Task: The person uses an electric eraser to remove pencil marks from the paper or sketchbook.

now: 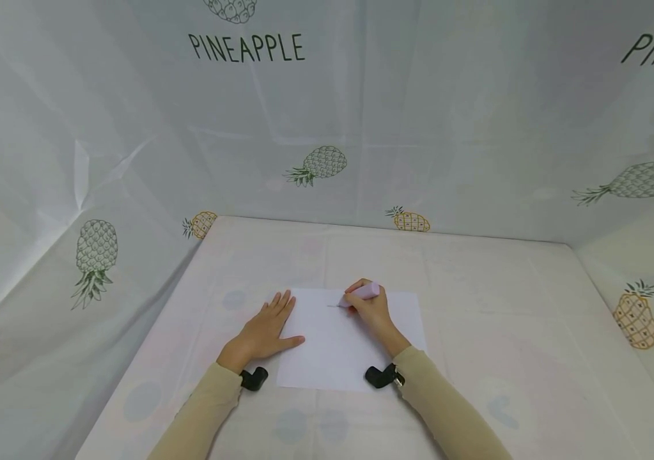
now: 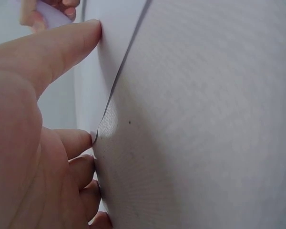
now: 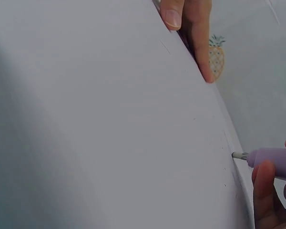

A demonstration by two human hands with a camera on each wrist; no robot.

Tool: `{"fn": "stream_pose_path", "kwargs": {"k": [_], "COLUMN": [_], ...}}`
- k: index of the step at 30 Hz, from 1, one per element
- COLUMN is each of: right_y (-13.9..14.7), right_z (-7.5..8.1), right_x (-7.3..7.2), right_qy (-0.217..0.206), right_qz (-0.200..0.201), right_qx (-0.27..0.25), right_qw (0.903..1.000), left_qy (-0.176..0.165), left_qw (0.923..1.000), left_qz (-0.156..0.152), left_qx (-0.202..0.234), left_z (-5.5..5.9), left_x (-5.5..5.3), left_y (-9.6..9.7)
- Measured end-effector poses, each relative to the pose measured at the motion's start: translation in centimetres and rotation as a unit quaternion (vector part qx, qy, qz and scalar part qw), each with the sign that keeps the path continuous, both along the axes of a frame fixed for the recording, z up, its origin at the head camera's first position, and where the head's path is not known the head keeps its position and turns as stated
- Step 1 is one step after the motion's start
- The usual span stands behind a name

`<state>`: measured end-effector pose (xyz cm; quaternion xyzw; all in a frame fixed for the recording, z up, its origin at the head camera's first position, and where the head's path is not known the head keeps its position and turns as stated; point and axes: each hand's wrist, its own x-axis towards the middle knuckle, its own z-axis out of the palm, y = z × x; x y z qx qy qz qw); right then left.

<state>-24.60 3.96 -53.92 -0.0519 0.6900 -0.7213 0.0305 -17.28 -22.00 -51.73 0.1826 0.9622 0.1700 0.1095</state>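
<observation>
Reading the white sheet (image 1: 318, 361) as a clock face with twelve at its far edge, I see the left hand (image 1: 264, 329) lying flat at about nine to ten, fingers straight and a little apart, thumb set wide of them. The thumb presses on the paper and the index fingertip meets its edge, while the other fingers rest on the pale tablecloth (image 1: 511, 306); I take it the hand straddles that border so the sheet won't slide. Near one o'clock the right hand (image 1: 374, 312) has its fingers curled in a narrow pinch round a chunky lavender pen (image 1: 369, 291), held low by the nib, which probably gives finer control. The pen leans back toward two o'clock, its tip apparently touching the paper just short of twelve, so the short faint line (image 1: 332, 306) on its nine o'clock side stays uncovered. The sheet lies roughly square to the person between both forearms, presumably so either hand reaches it comfortably.
</observation>
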Motion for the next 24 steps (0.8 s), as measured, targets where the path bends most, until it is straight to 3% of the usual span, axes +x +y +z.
{"fn": "stream_pose_path", "kwargs": {"k": [8,18,24], "right_y": [-0.2,-1.0,-1.4], "right_z": [-0.1,0.1,0.2], "right_x": [-0.1,0.1,0.0], "right_qy": [-0.014,0.02,0.018], "right_qz": [0.004,-0.007,-0.001], "right_qx": [-0.005,0.004,-0.004], "right_qw": [0.9999,0.9998,0.9998], "left_qy": [0.001,-0.003,-0.003], "left_qw": [1.0,1.0,0.9999], "left_qz": [-0.002,0.001,0.003], "left_qx": [0.0,-0.001,-0.014], "left_z": [0.1,0.1,-0.2], "left_x": [0.1,0.0,-0.2], "left_y": [0.0,0.0,-0.1]}}
